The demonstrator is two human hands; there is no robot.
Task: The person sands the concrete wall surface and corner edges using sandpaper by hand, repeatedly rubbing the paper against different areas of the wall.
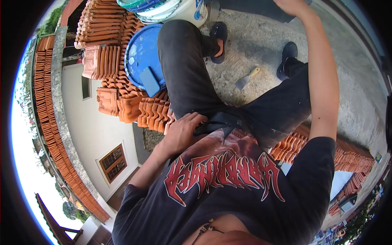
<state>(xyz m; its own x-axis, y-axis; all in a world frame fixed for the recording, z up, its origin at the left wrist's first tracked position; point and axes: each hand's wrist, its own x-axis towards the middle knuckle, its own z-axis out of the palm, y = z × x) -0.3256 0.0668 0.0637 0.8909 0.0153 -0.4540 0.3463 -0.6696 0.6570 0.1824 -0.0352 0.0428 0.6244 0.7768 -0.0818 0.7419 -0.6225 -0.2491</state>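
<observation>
While the left hand (181,132) lies against the front of the dark trousers (181,69) at the lap, its fingers loosely bent near the hem of the printed T-shirt (228,175), the right hand (292,6) reaches out to the far edge of the head view on an extended arm. The right hand is partly cut off there, so I cannot tell whether it is wide, narrow or holding something; nor can I tell whether the left hand pinches any cloth. Between the spread legs, a scraper (247,78) with a light handle and a flat metal blade lies on the rough concrete ground (261,45), apart from both hands and near the two dark shoes (289,53). Left of the person's left leg, a blue phone (150,81) lies on a scuffed, paint-spotted blue lid (141,51). Beyond that lid stands a white bucket (190,12) with more lids around its top. Stacked orange roof tiles (102,61) sit around the blue lid's outer side, and further tiles (286,147) show below the right leg. Past the stacks is a white wall (81,122) with a wood-framed window (113,163).
</observation>
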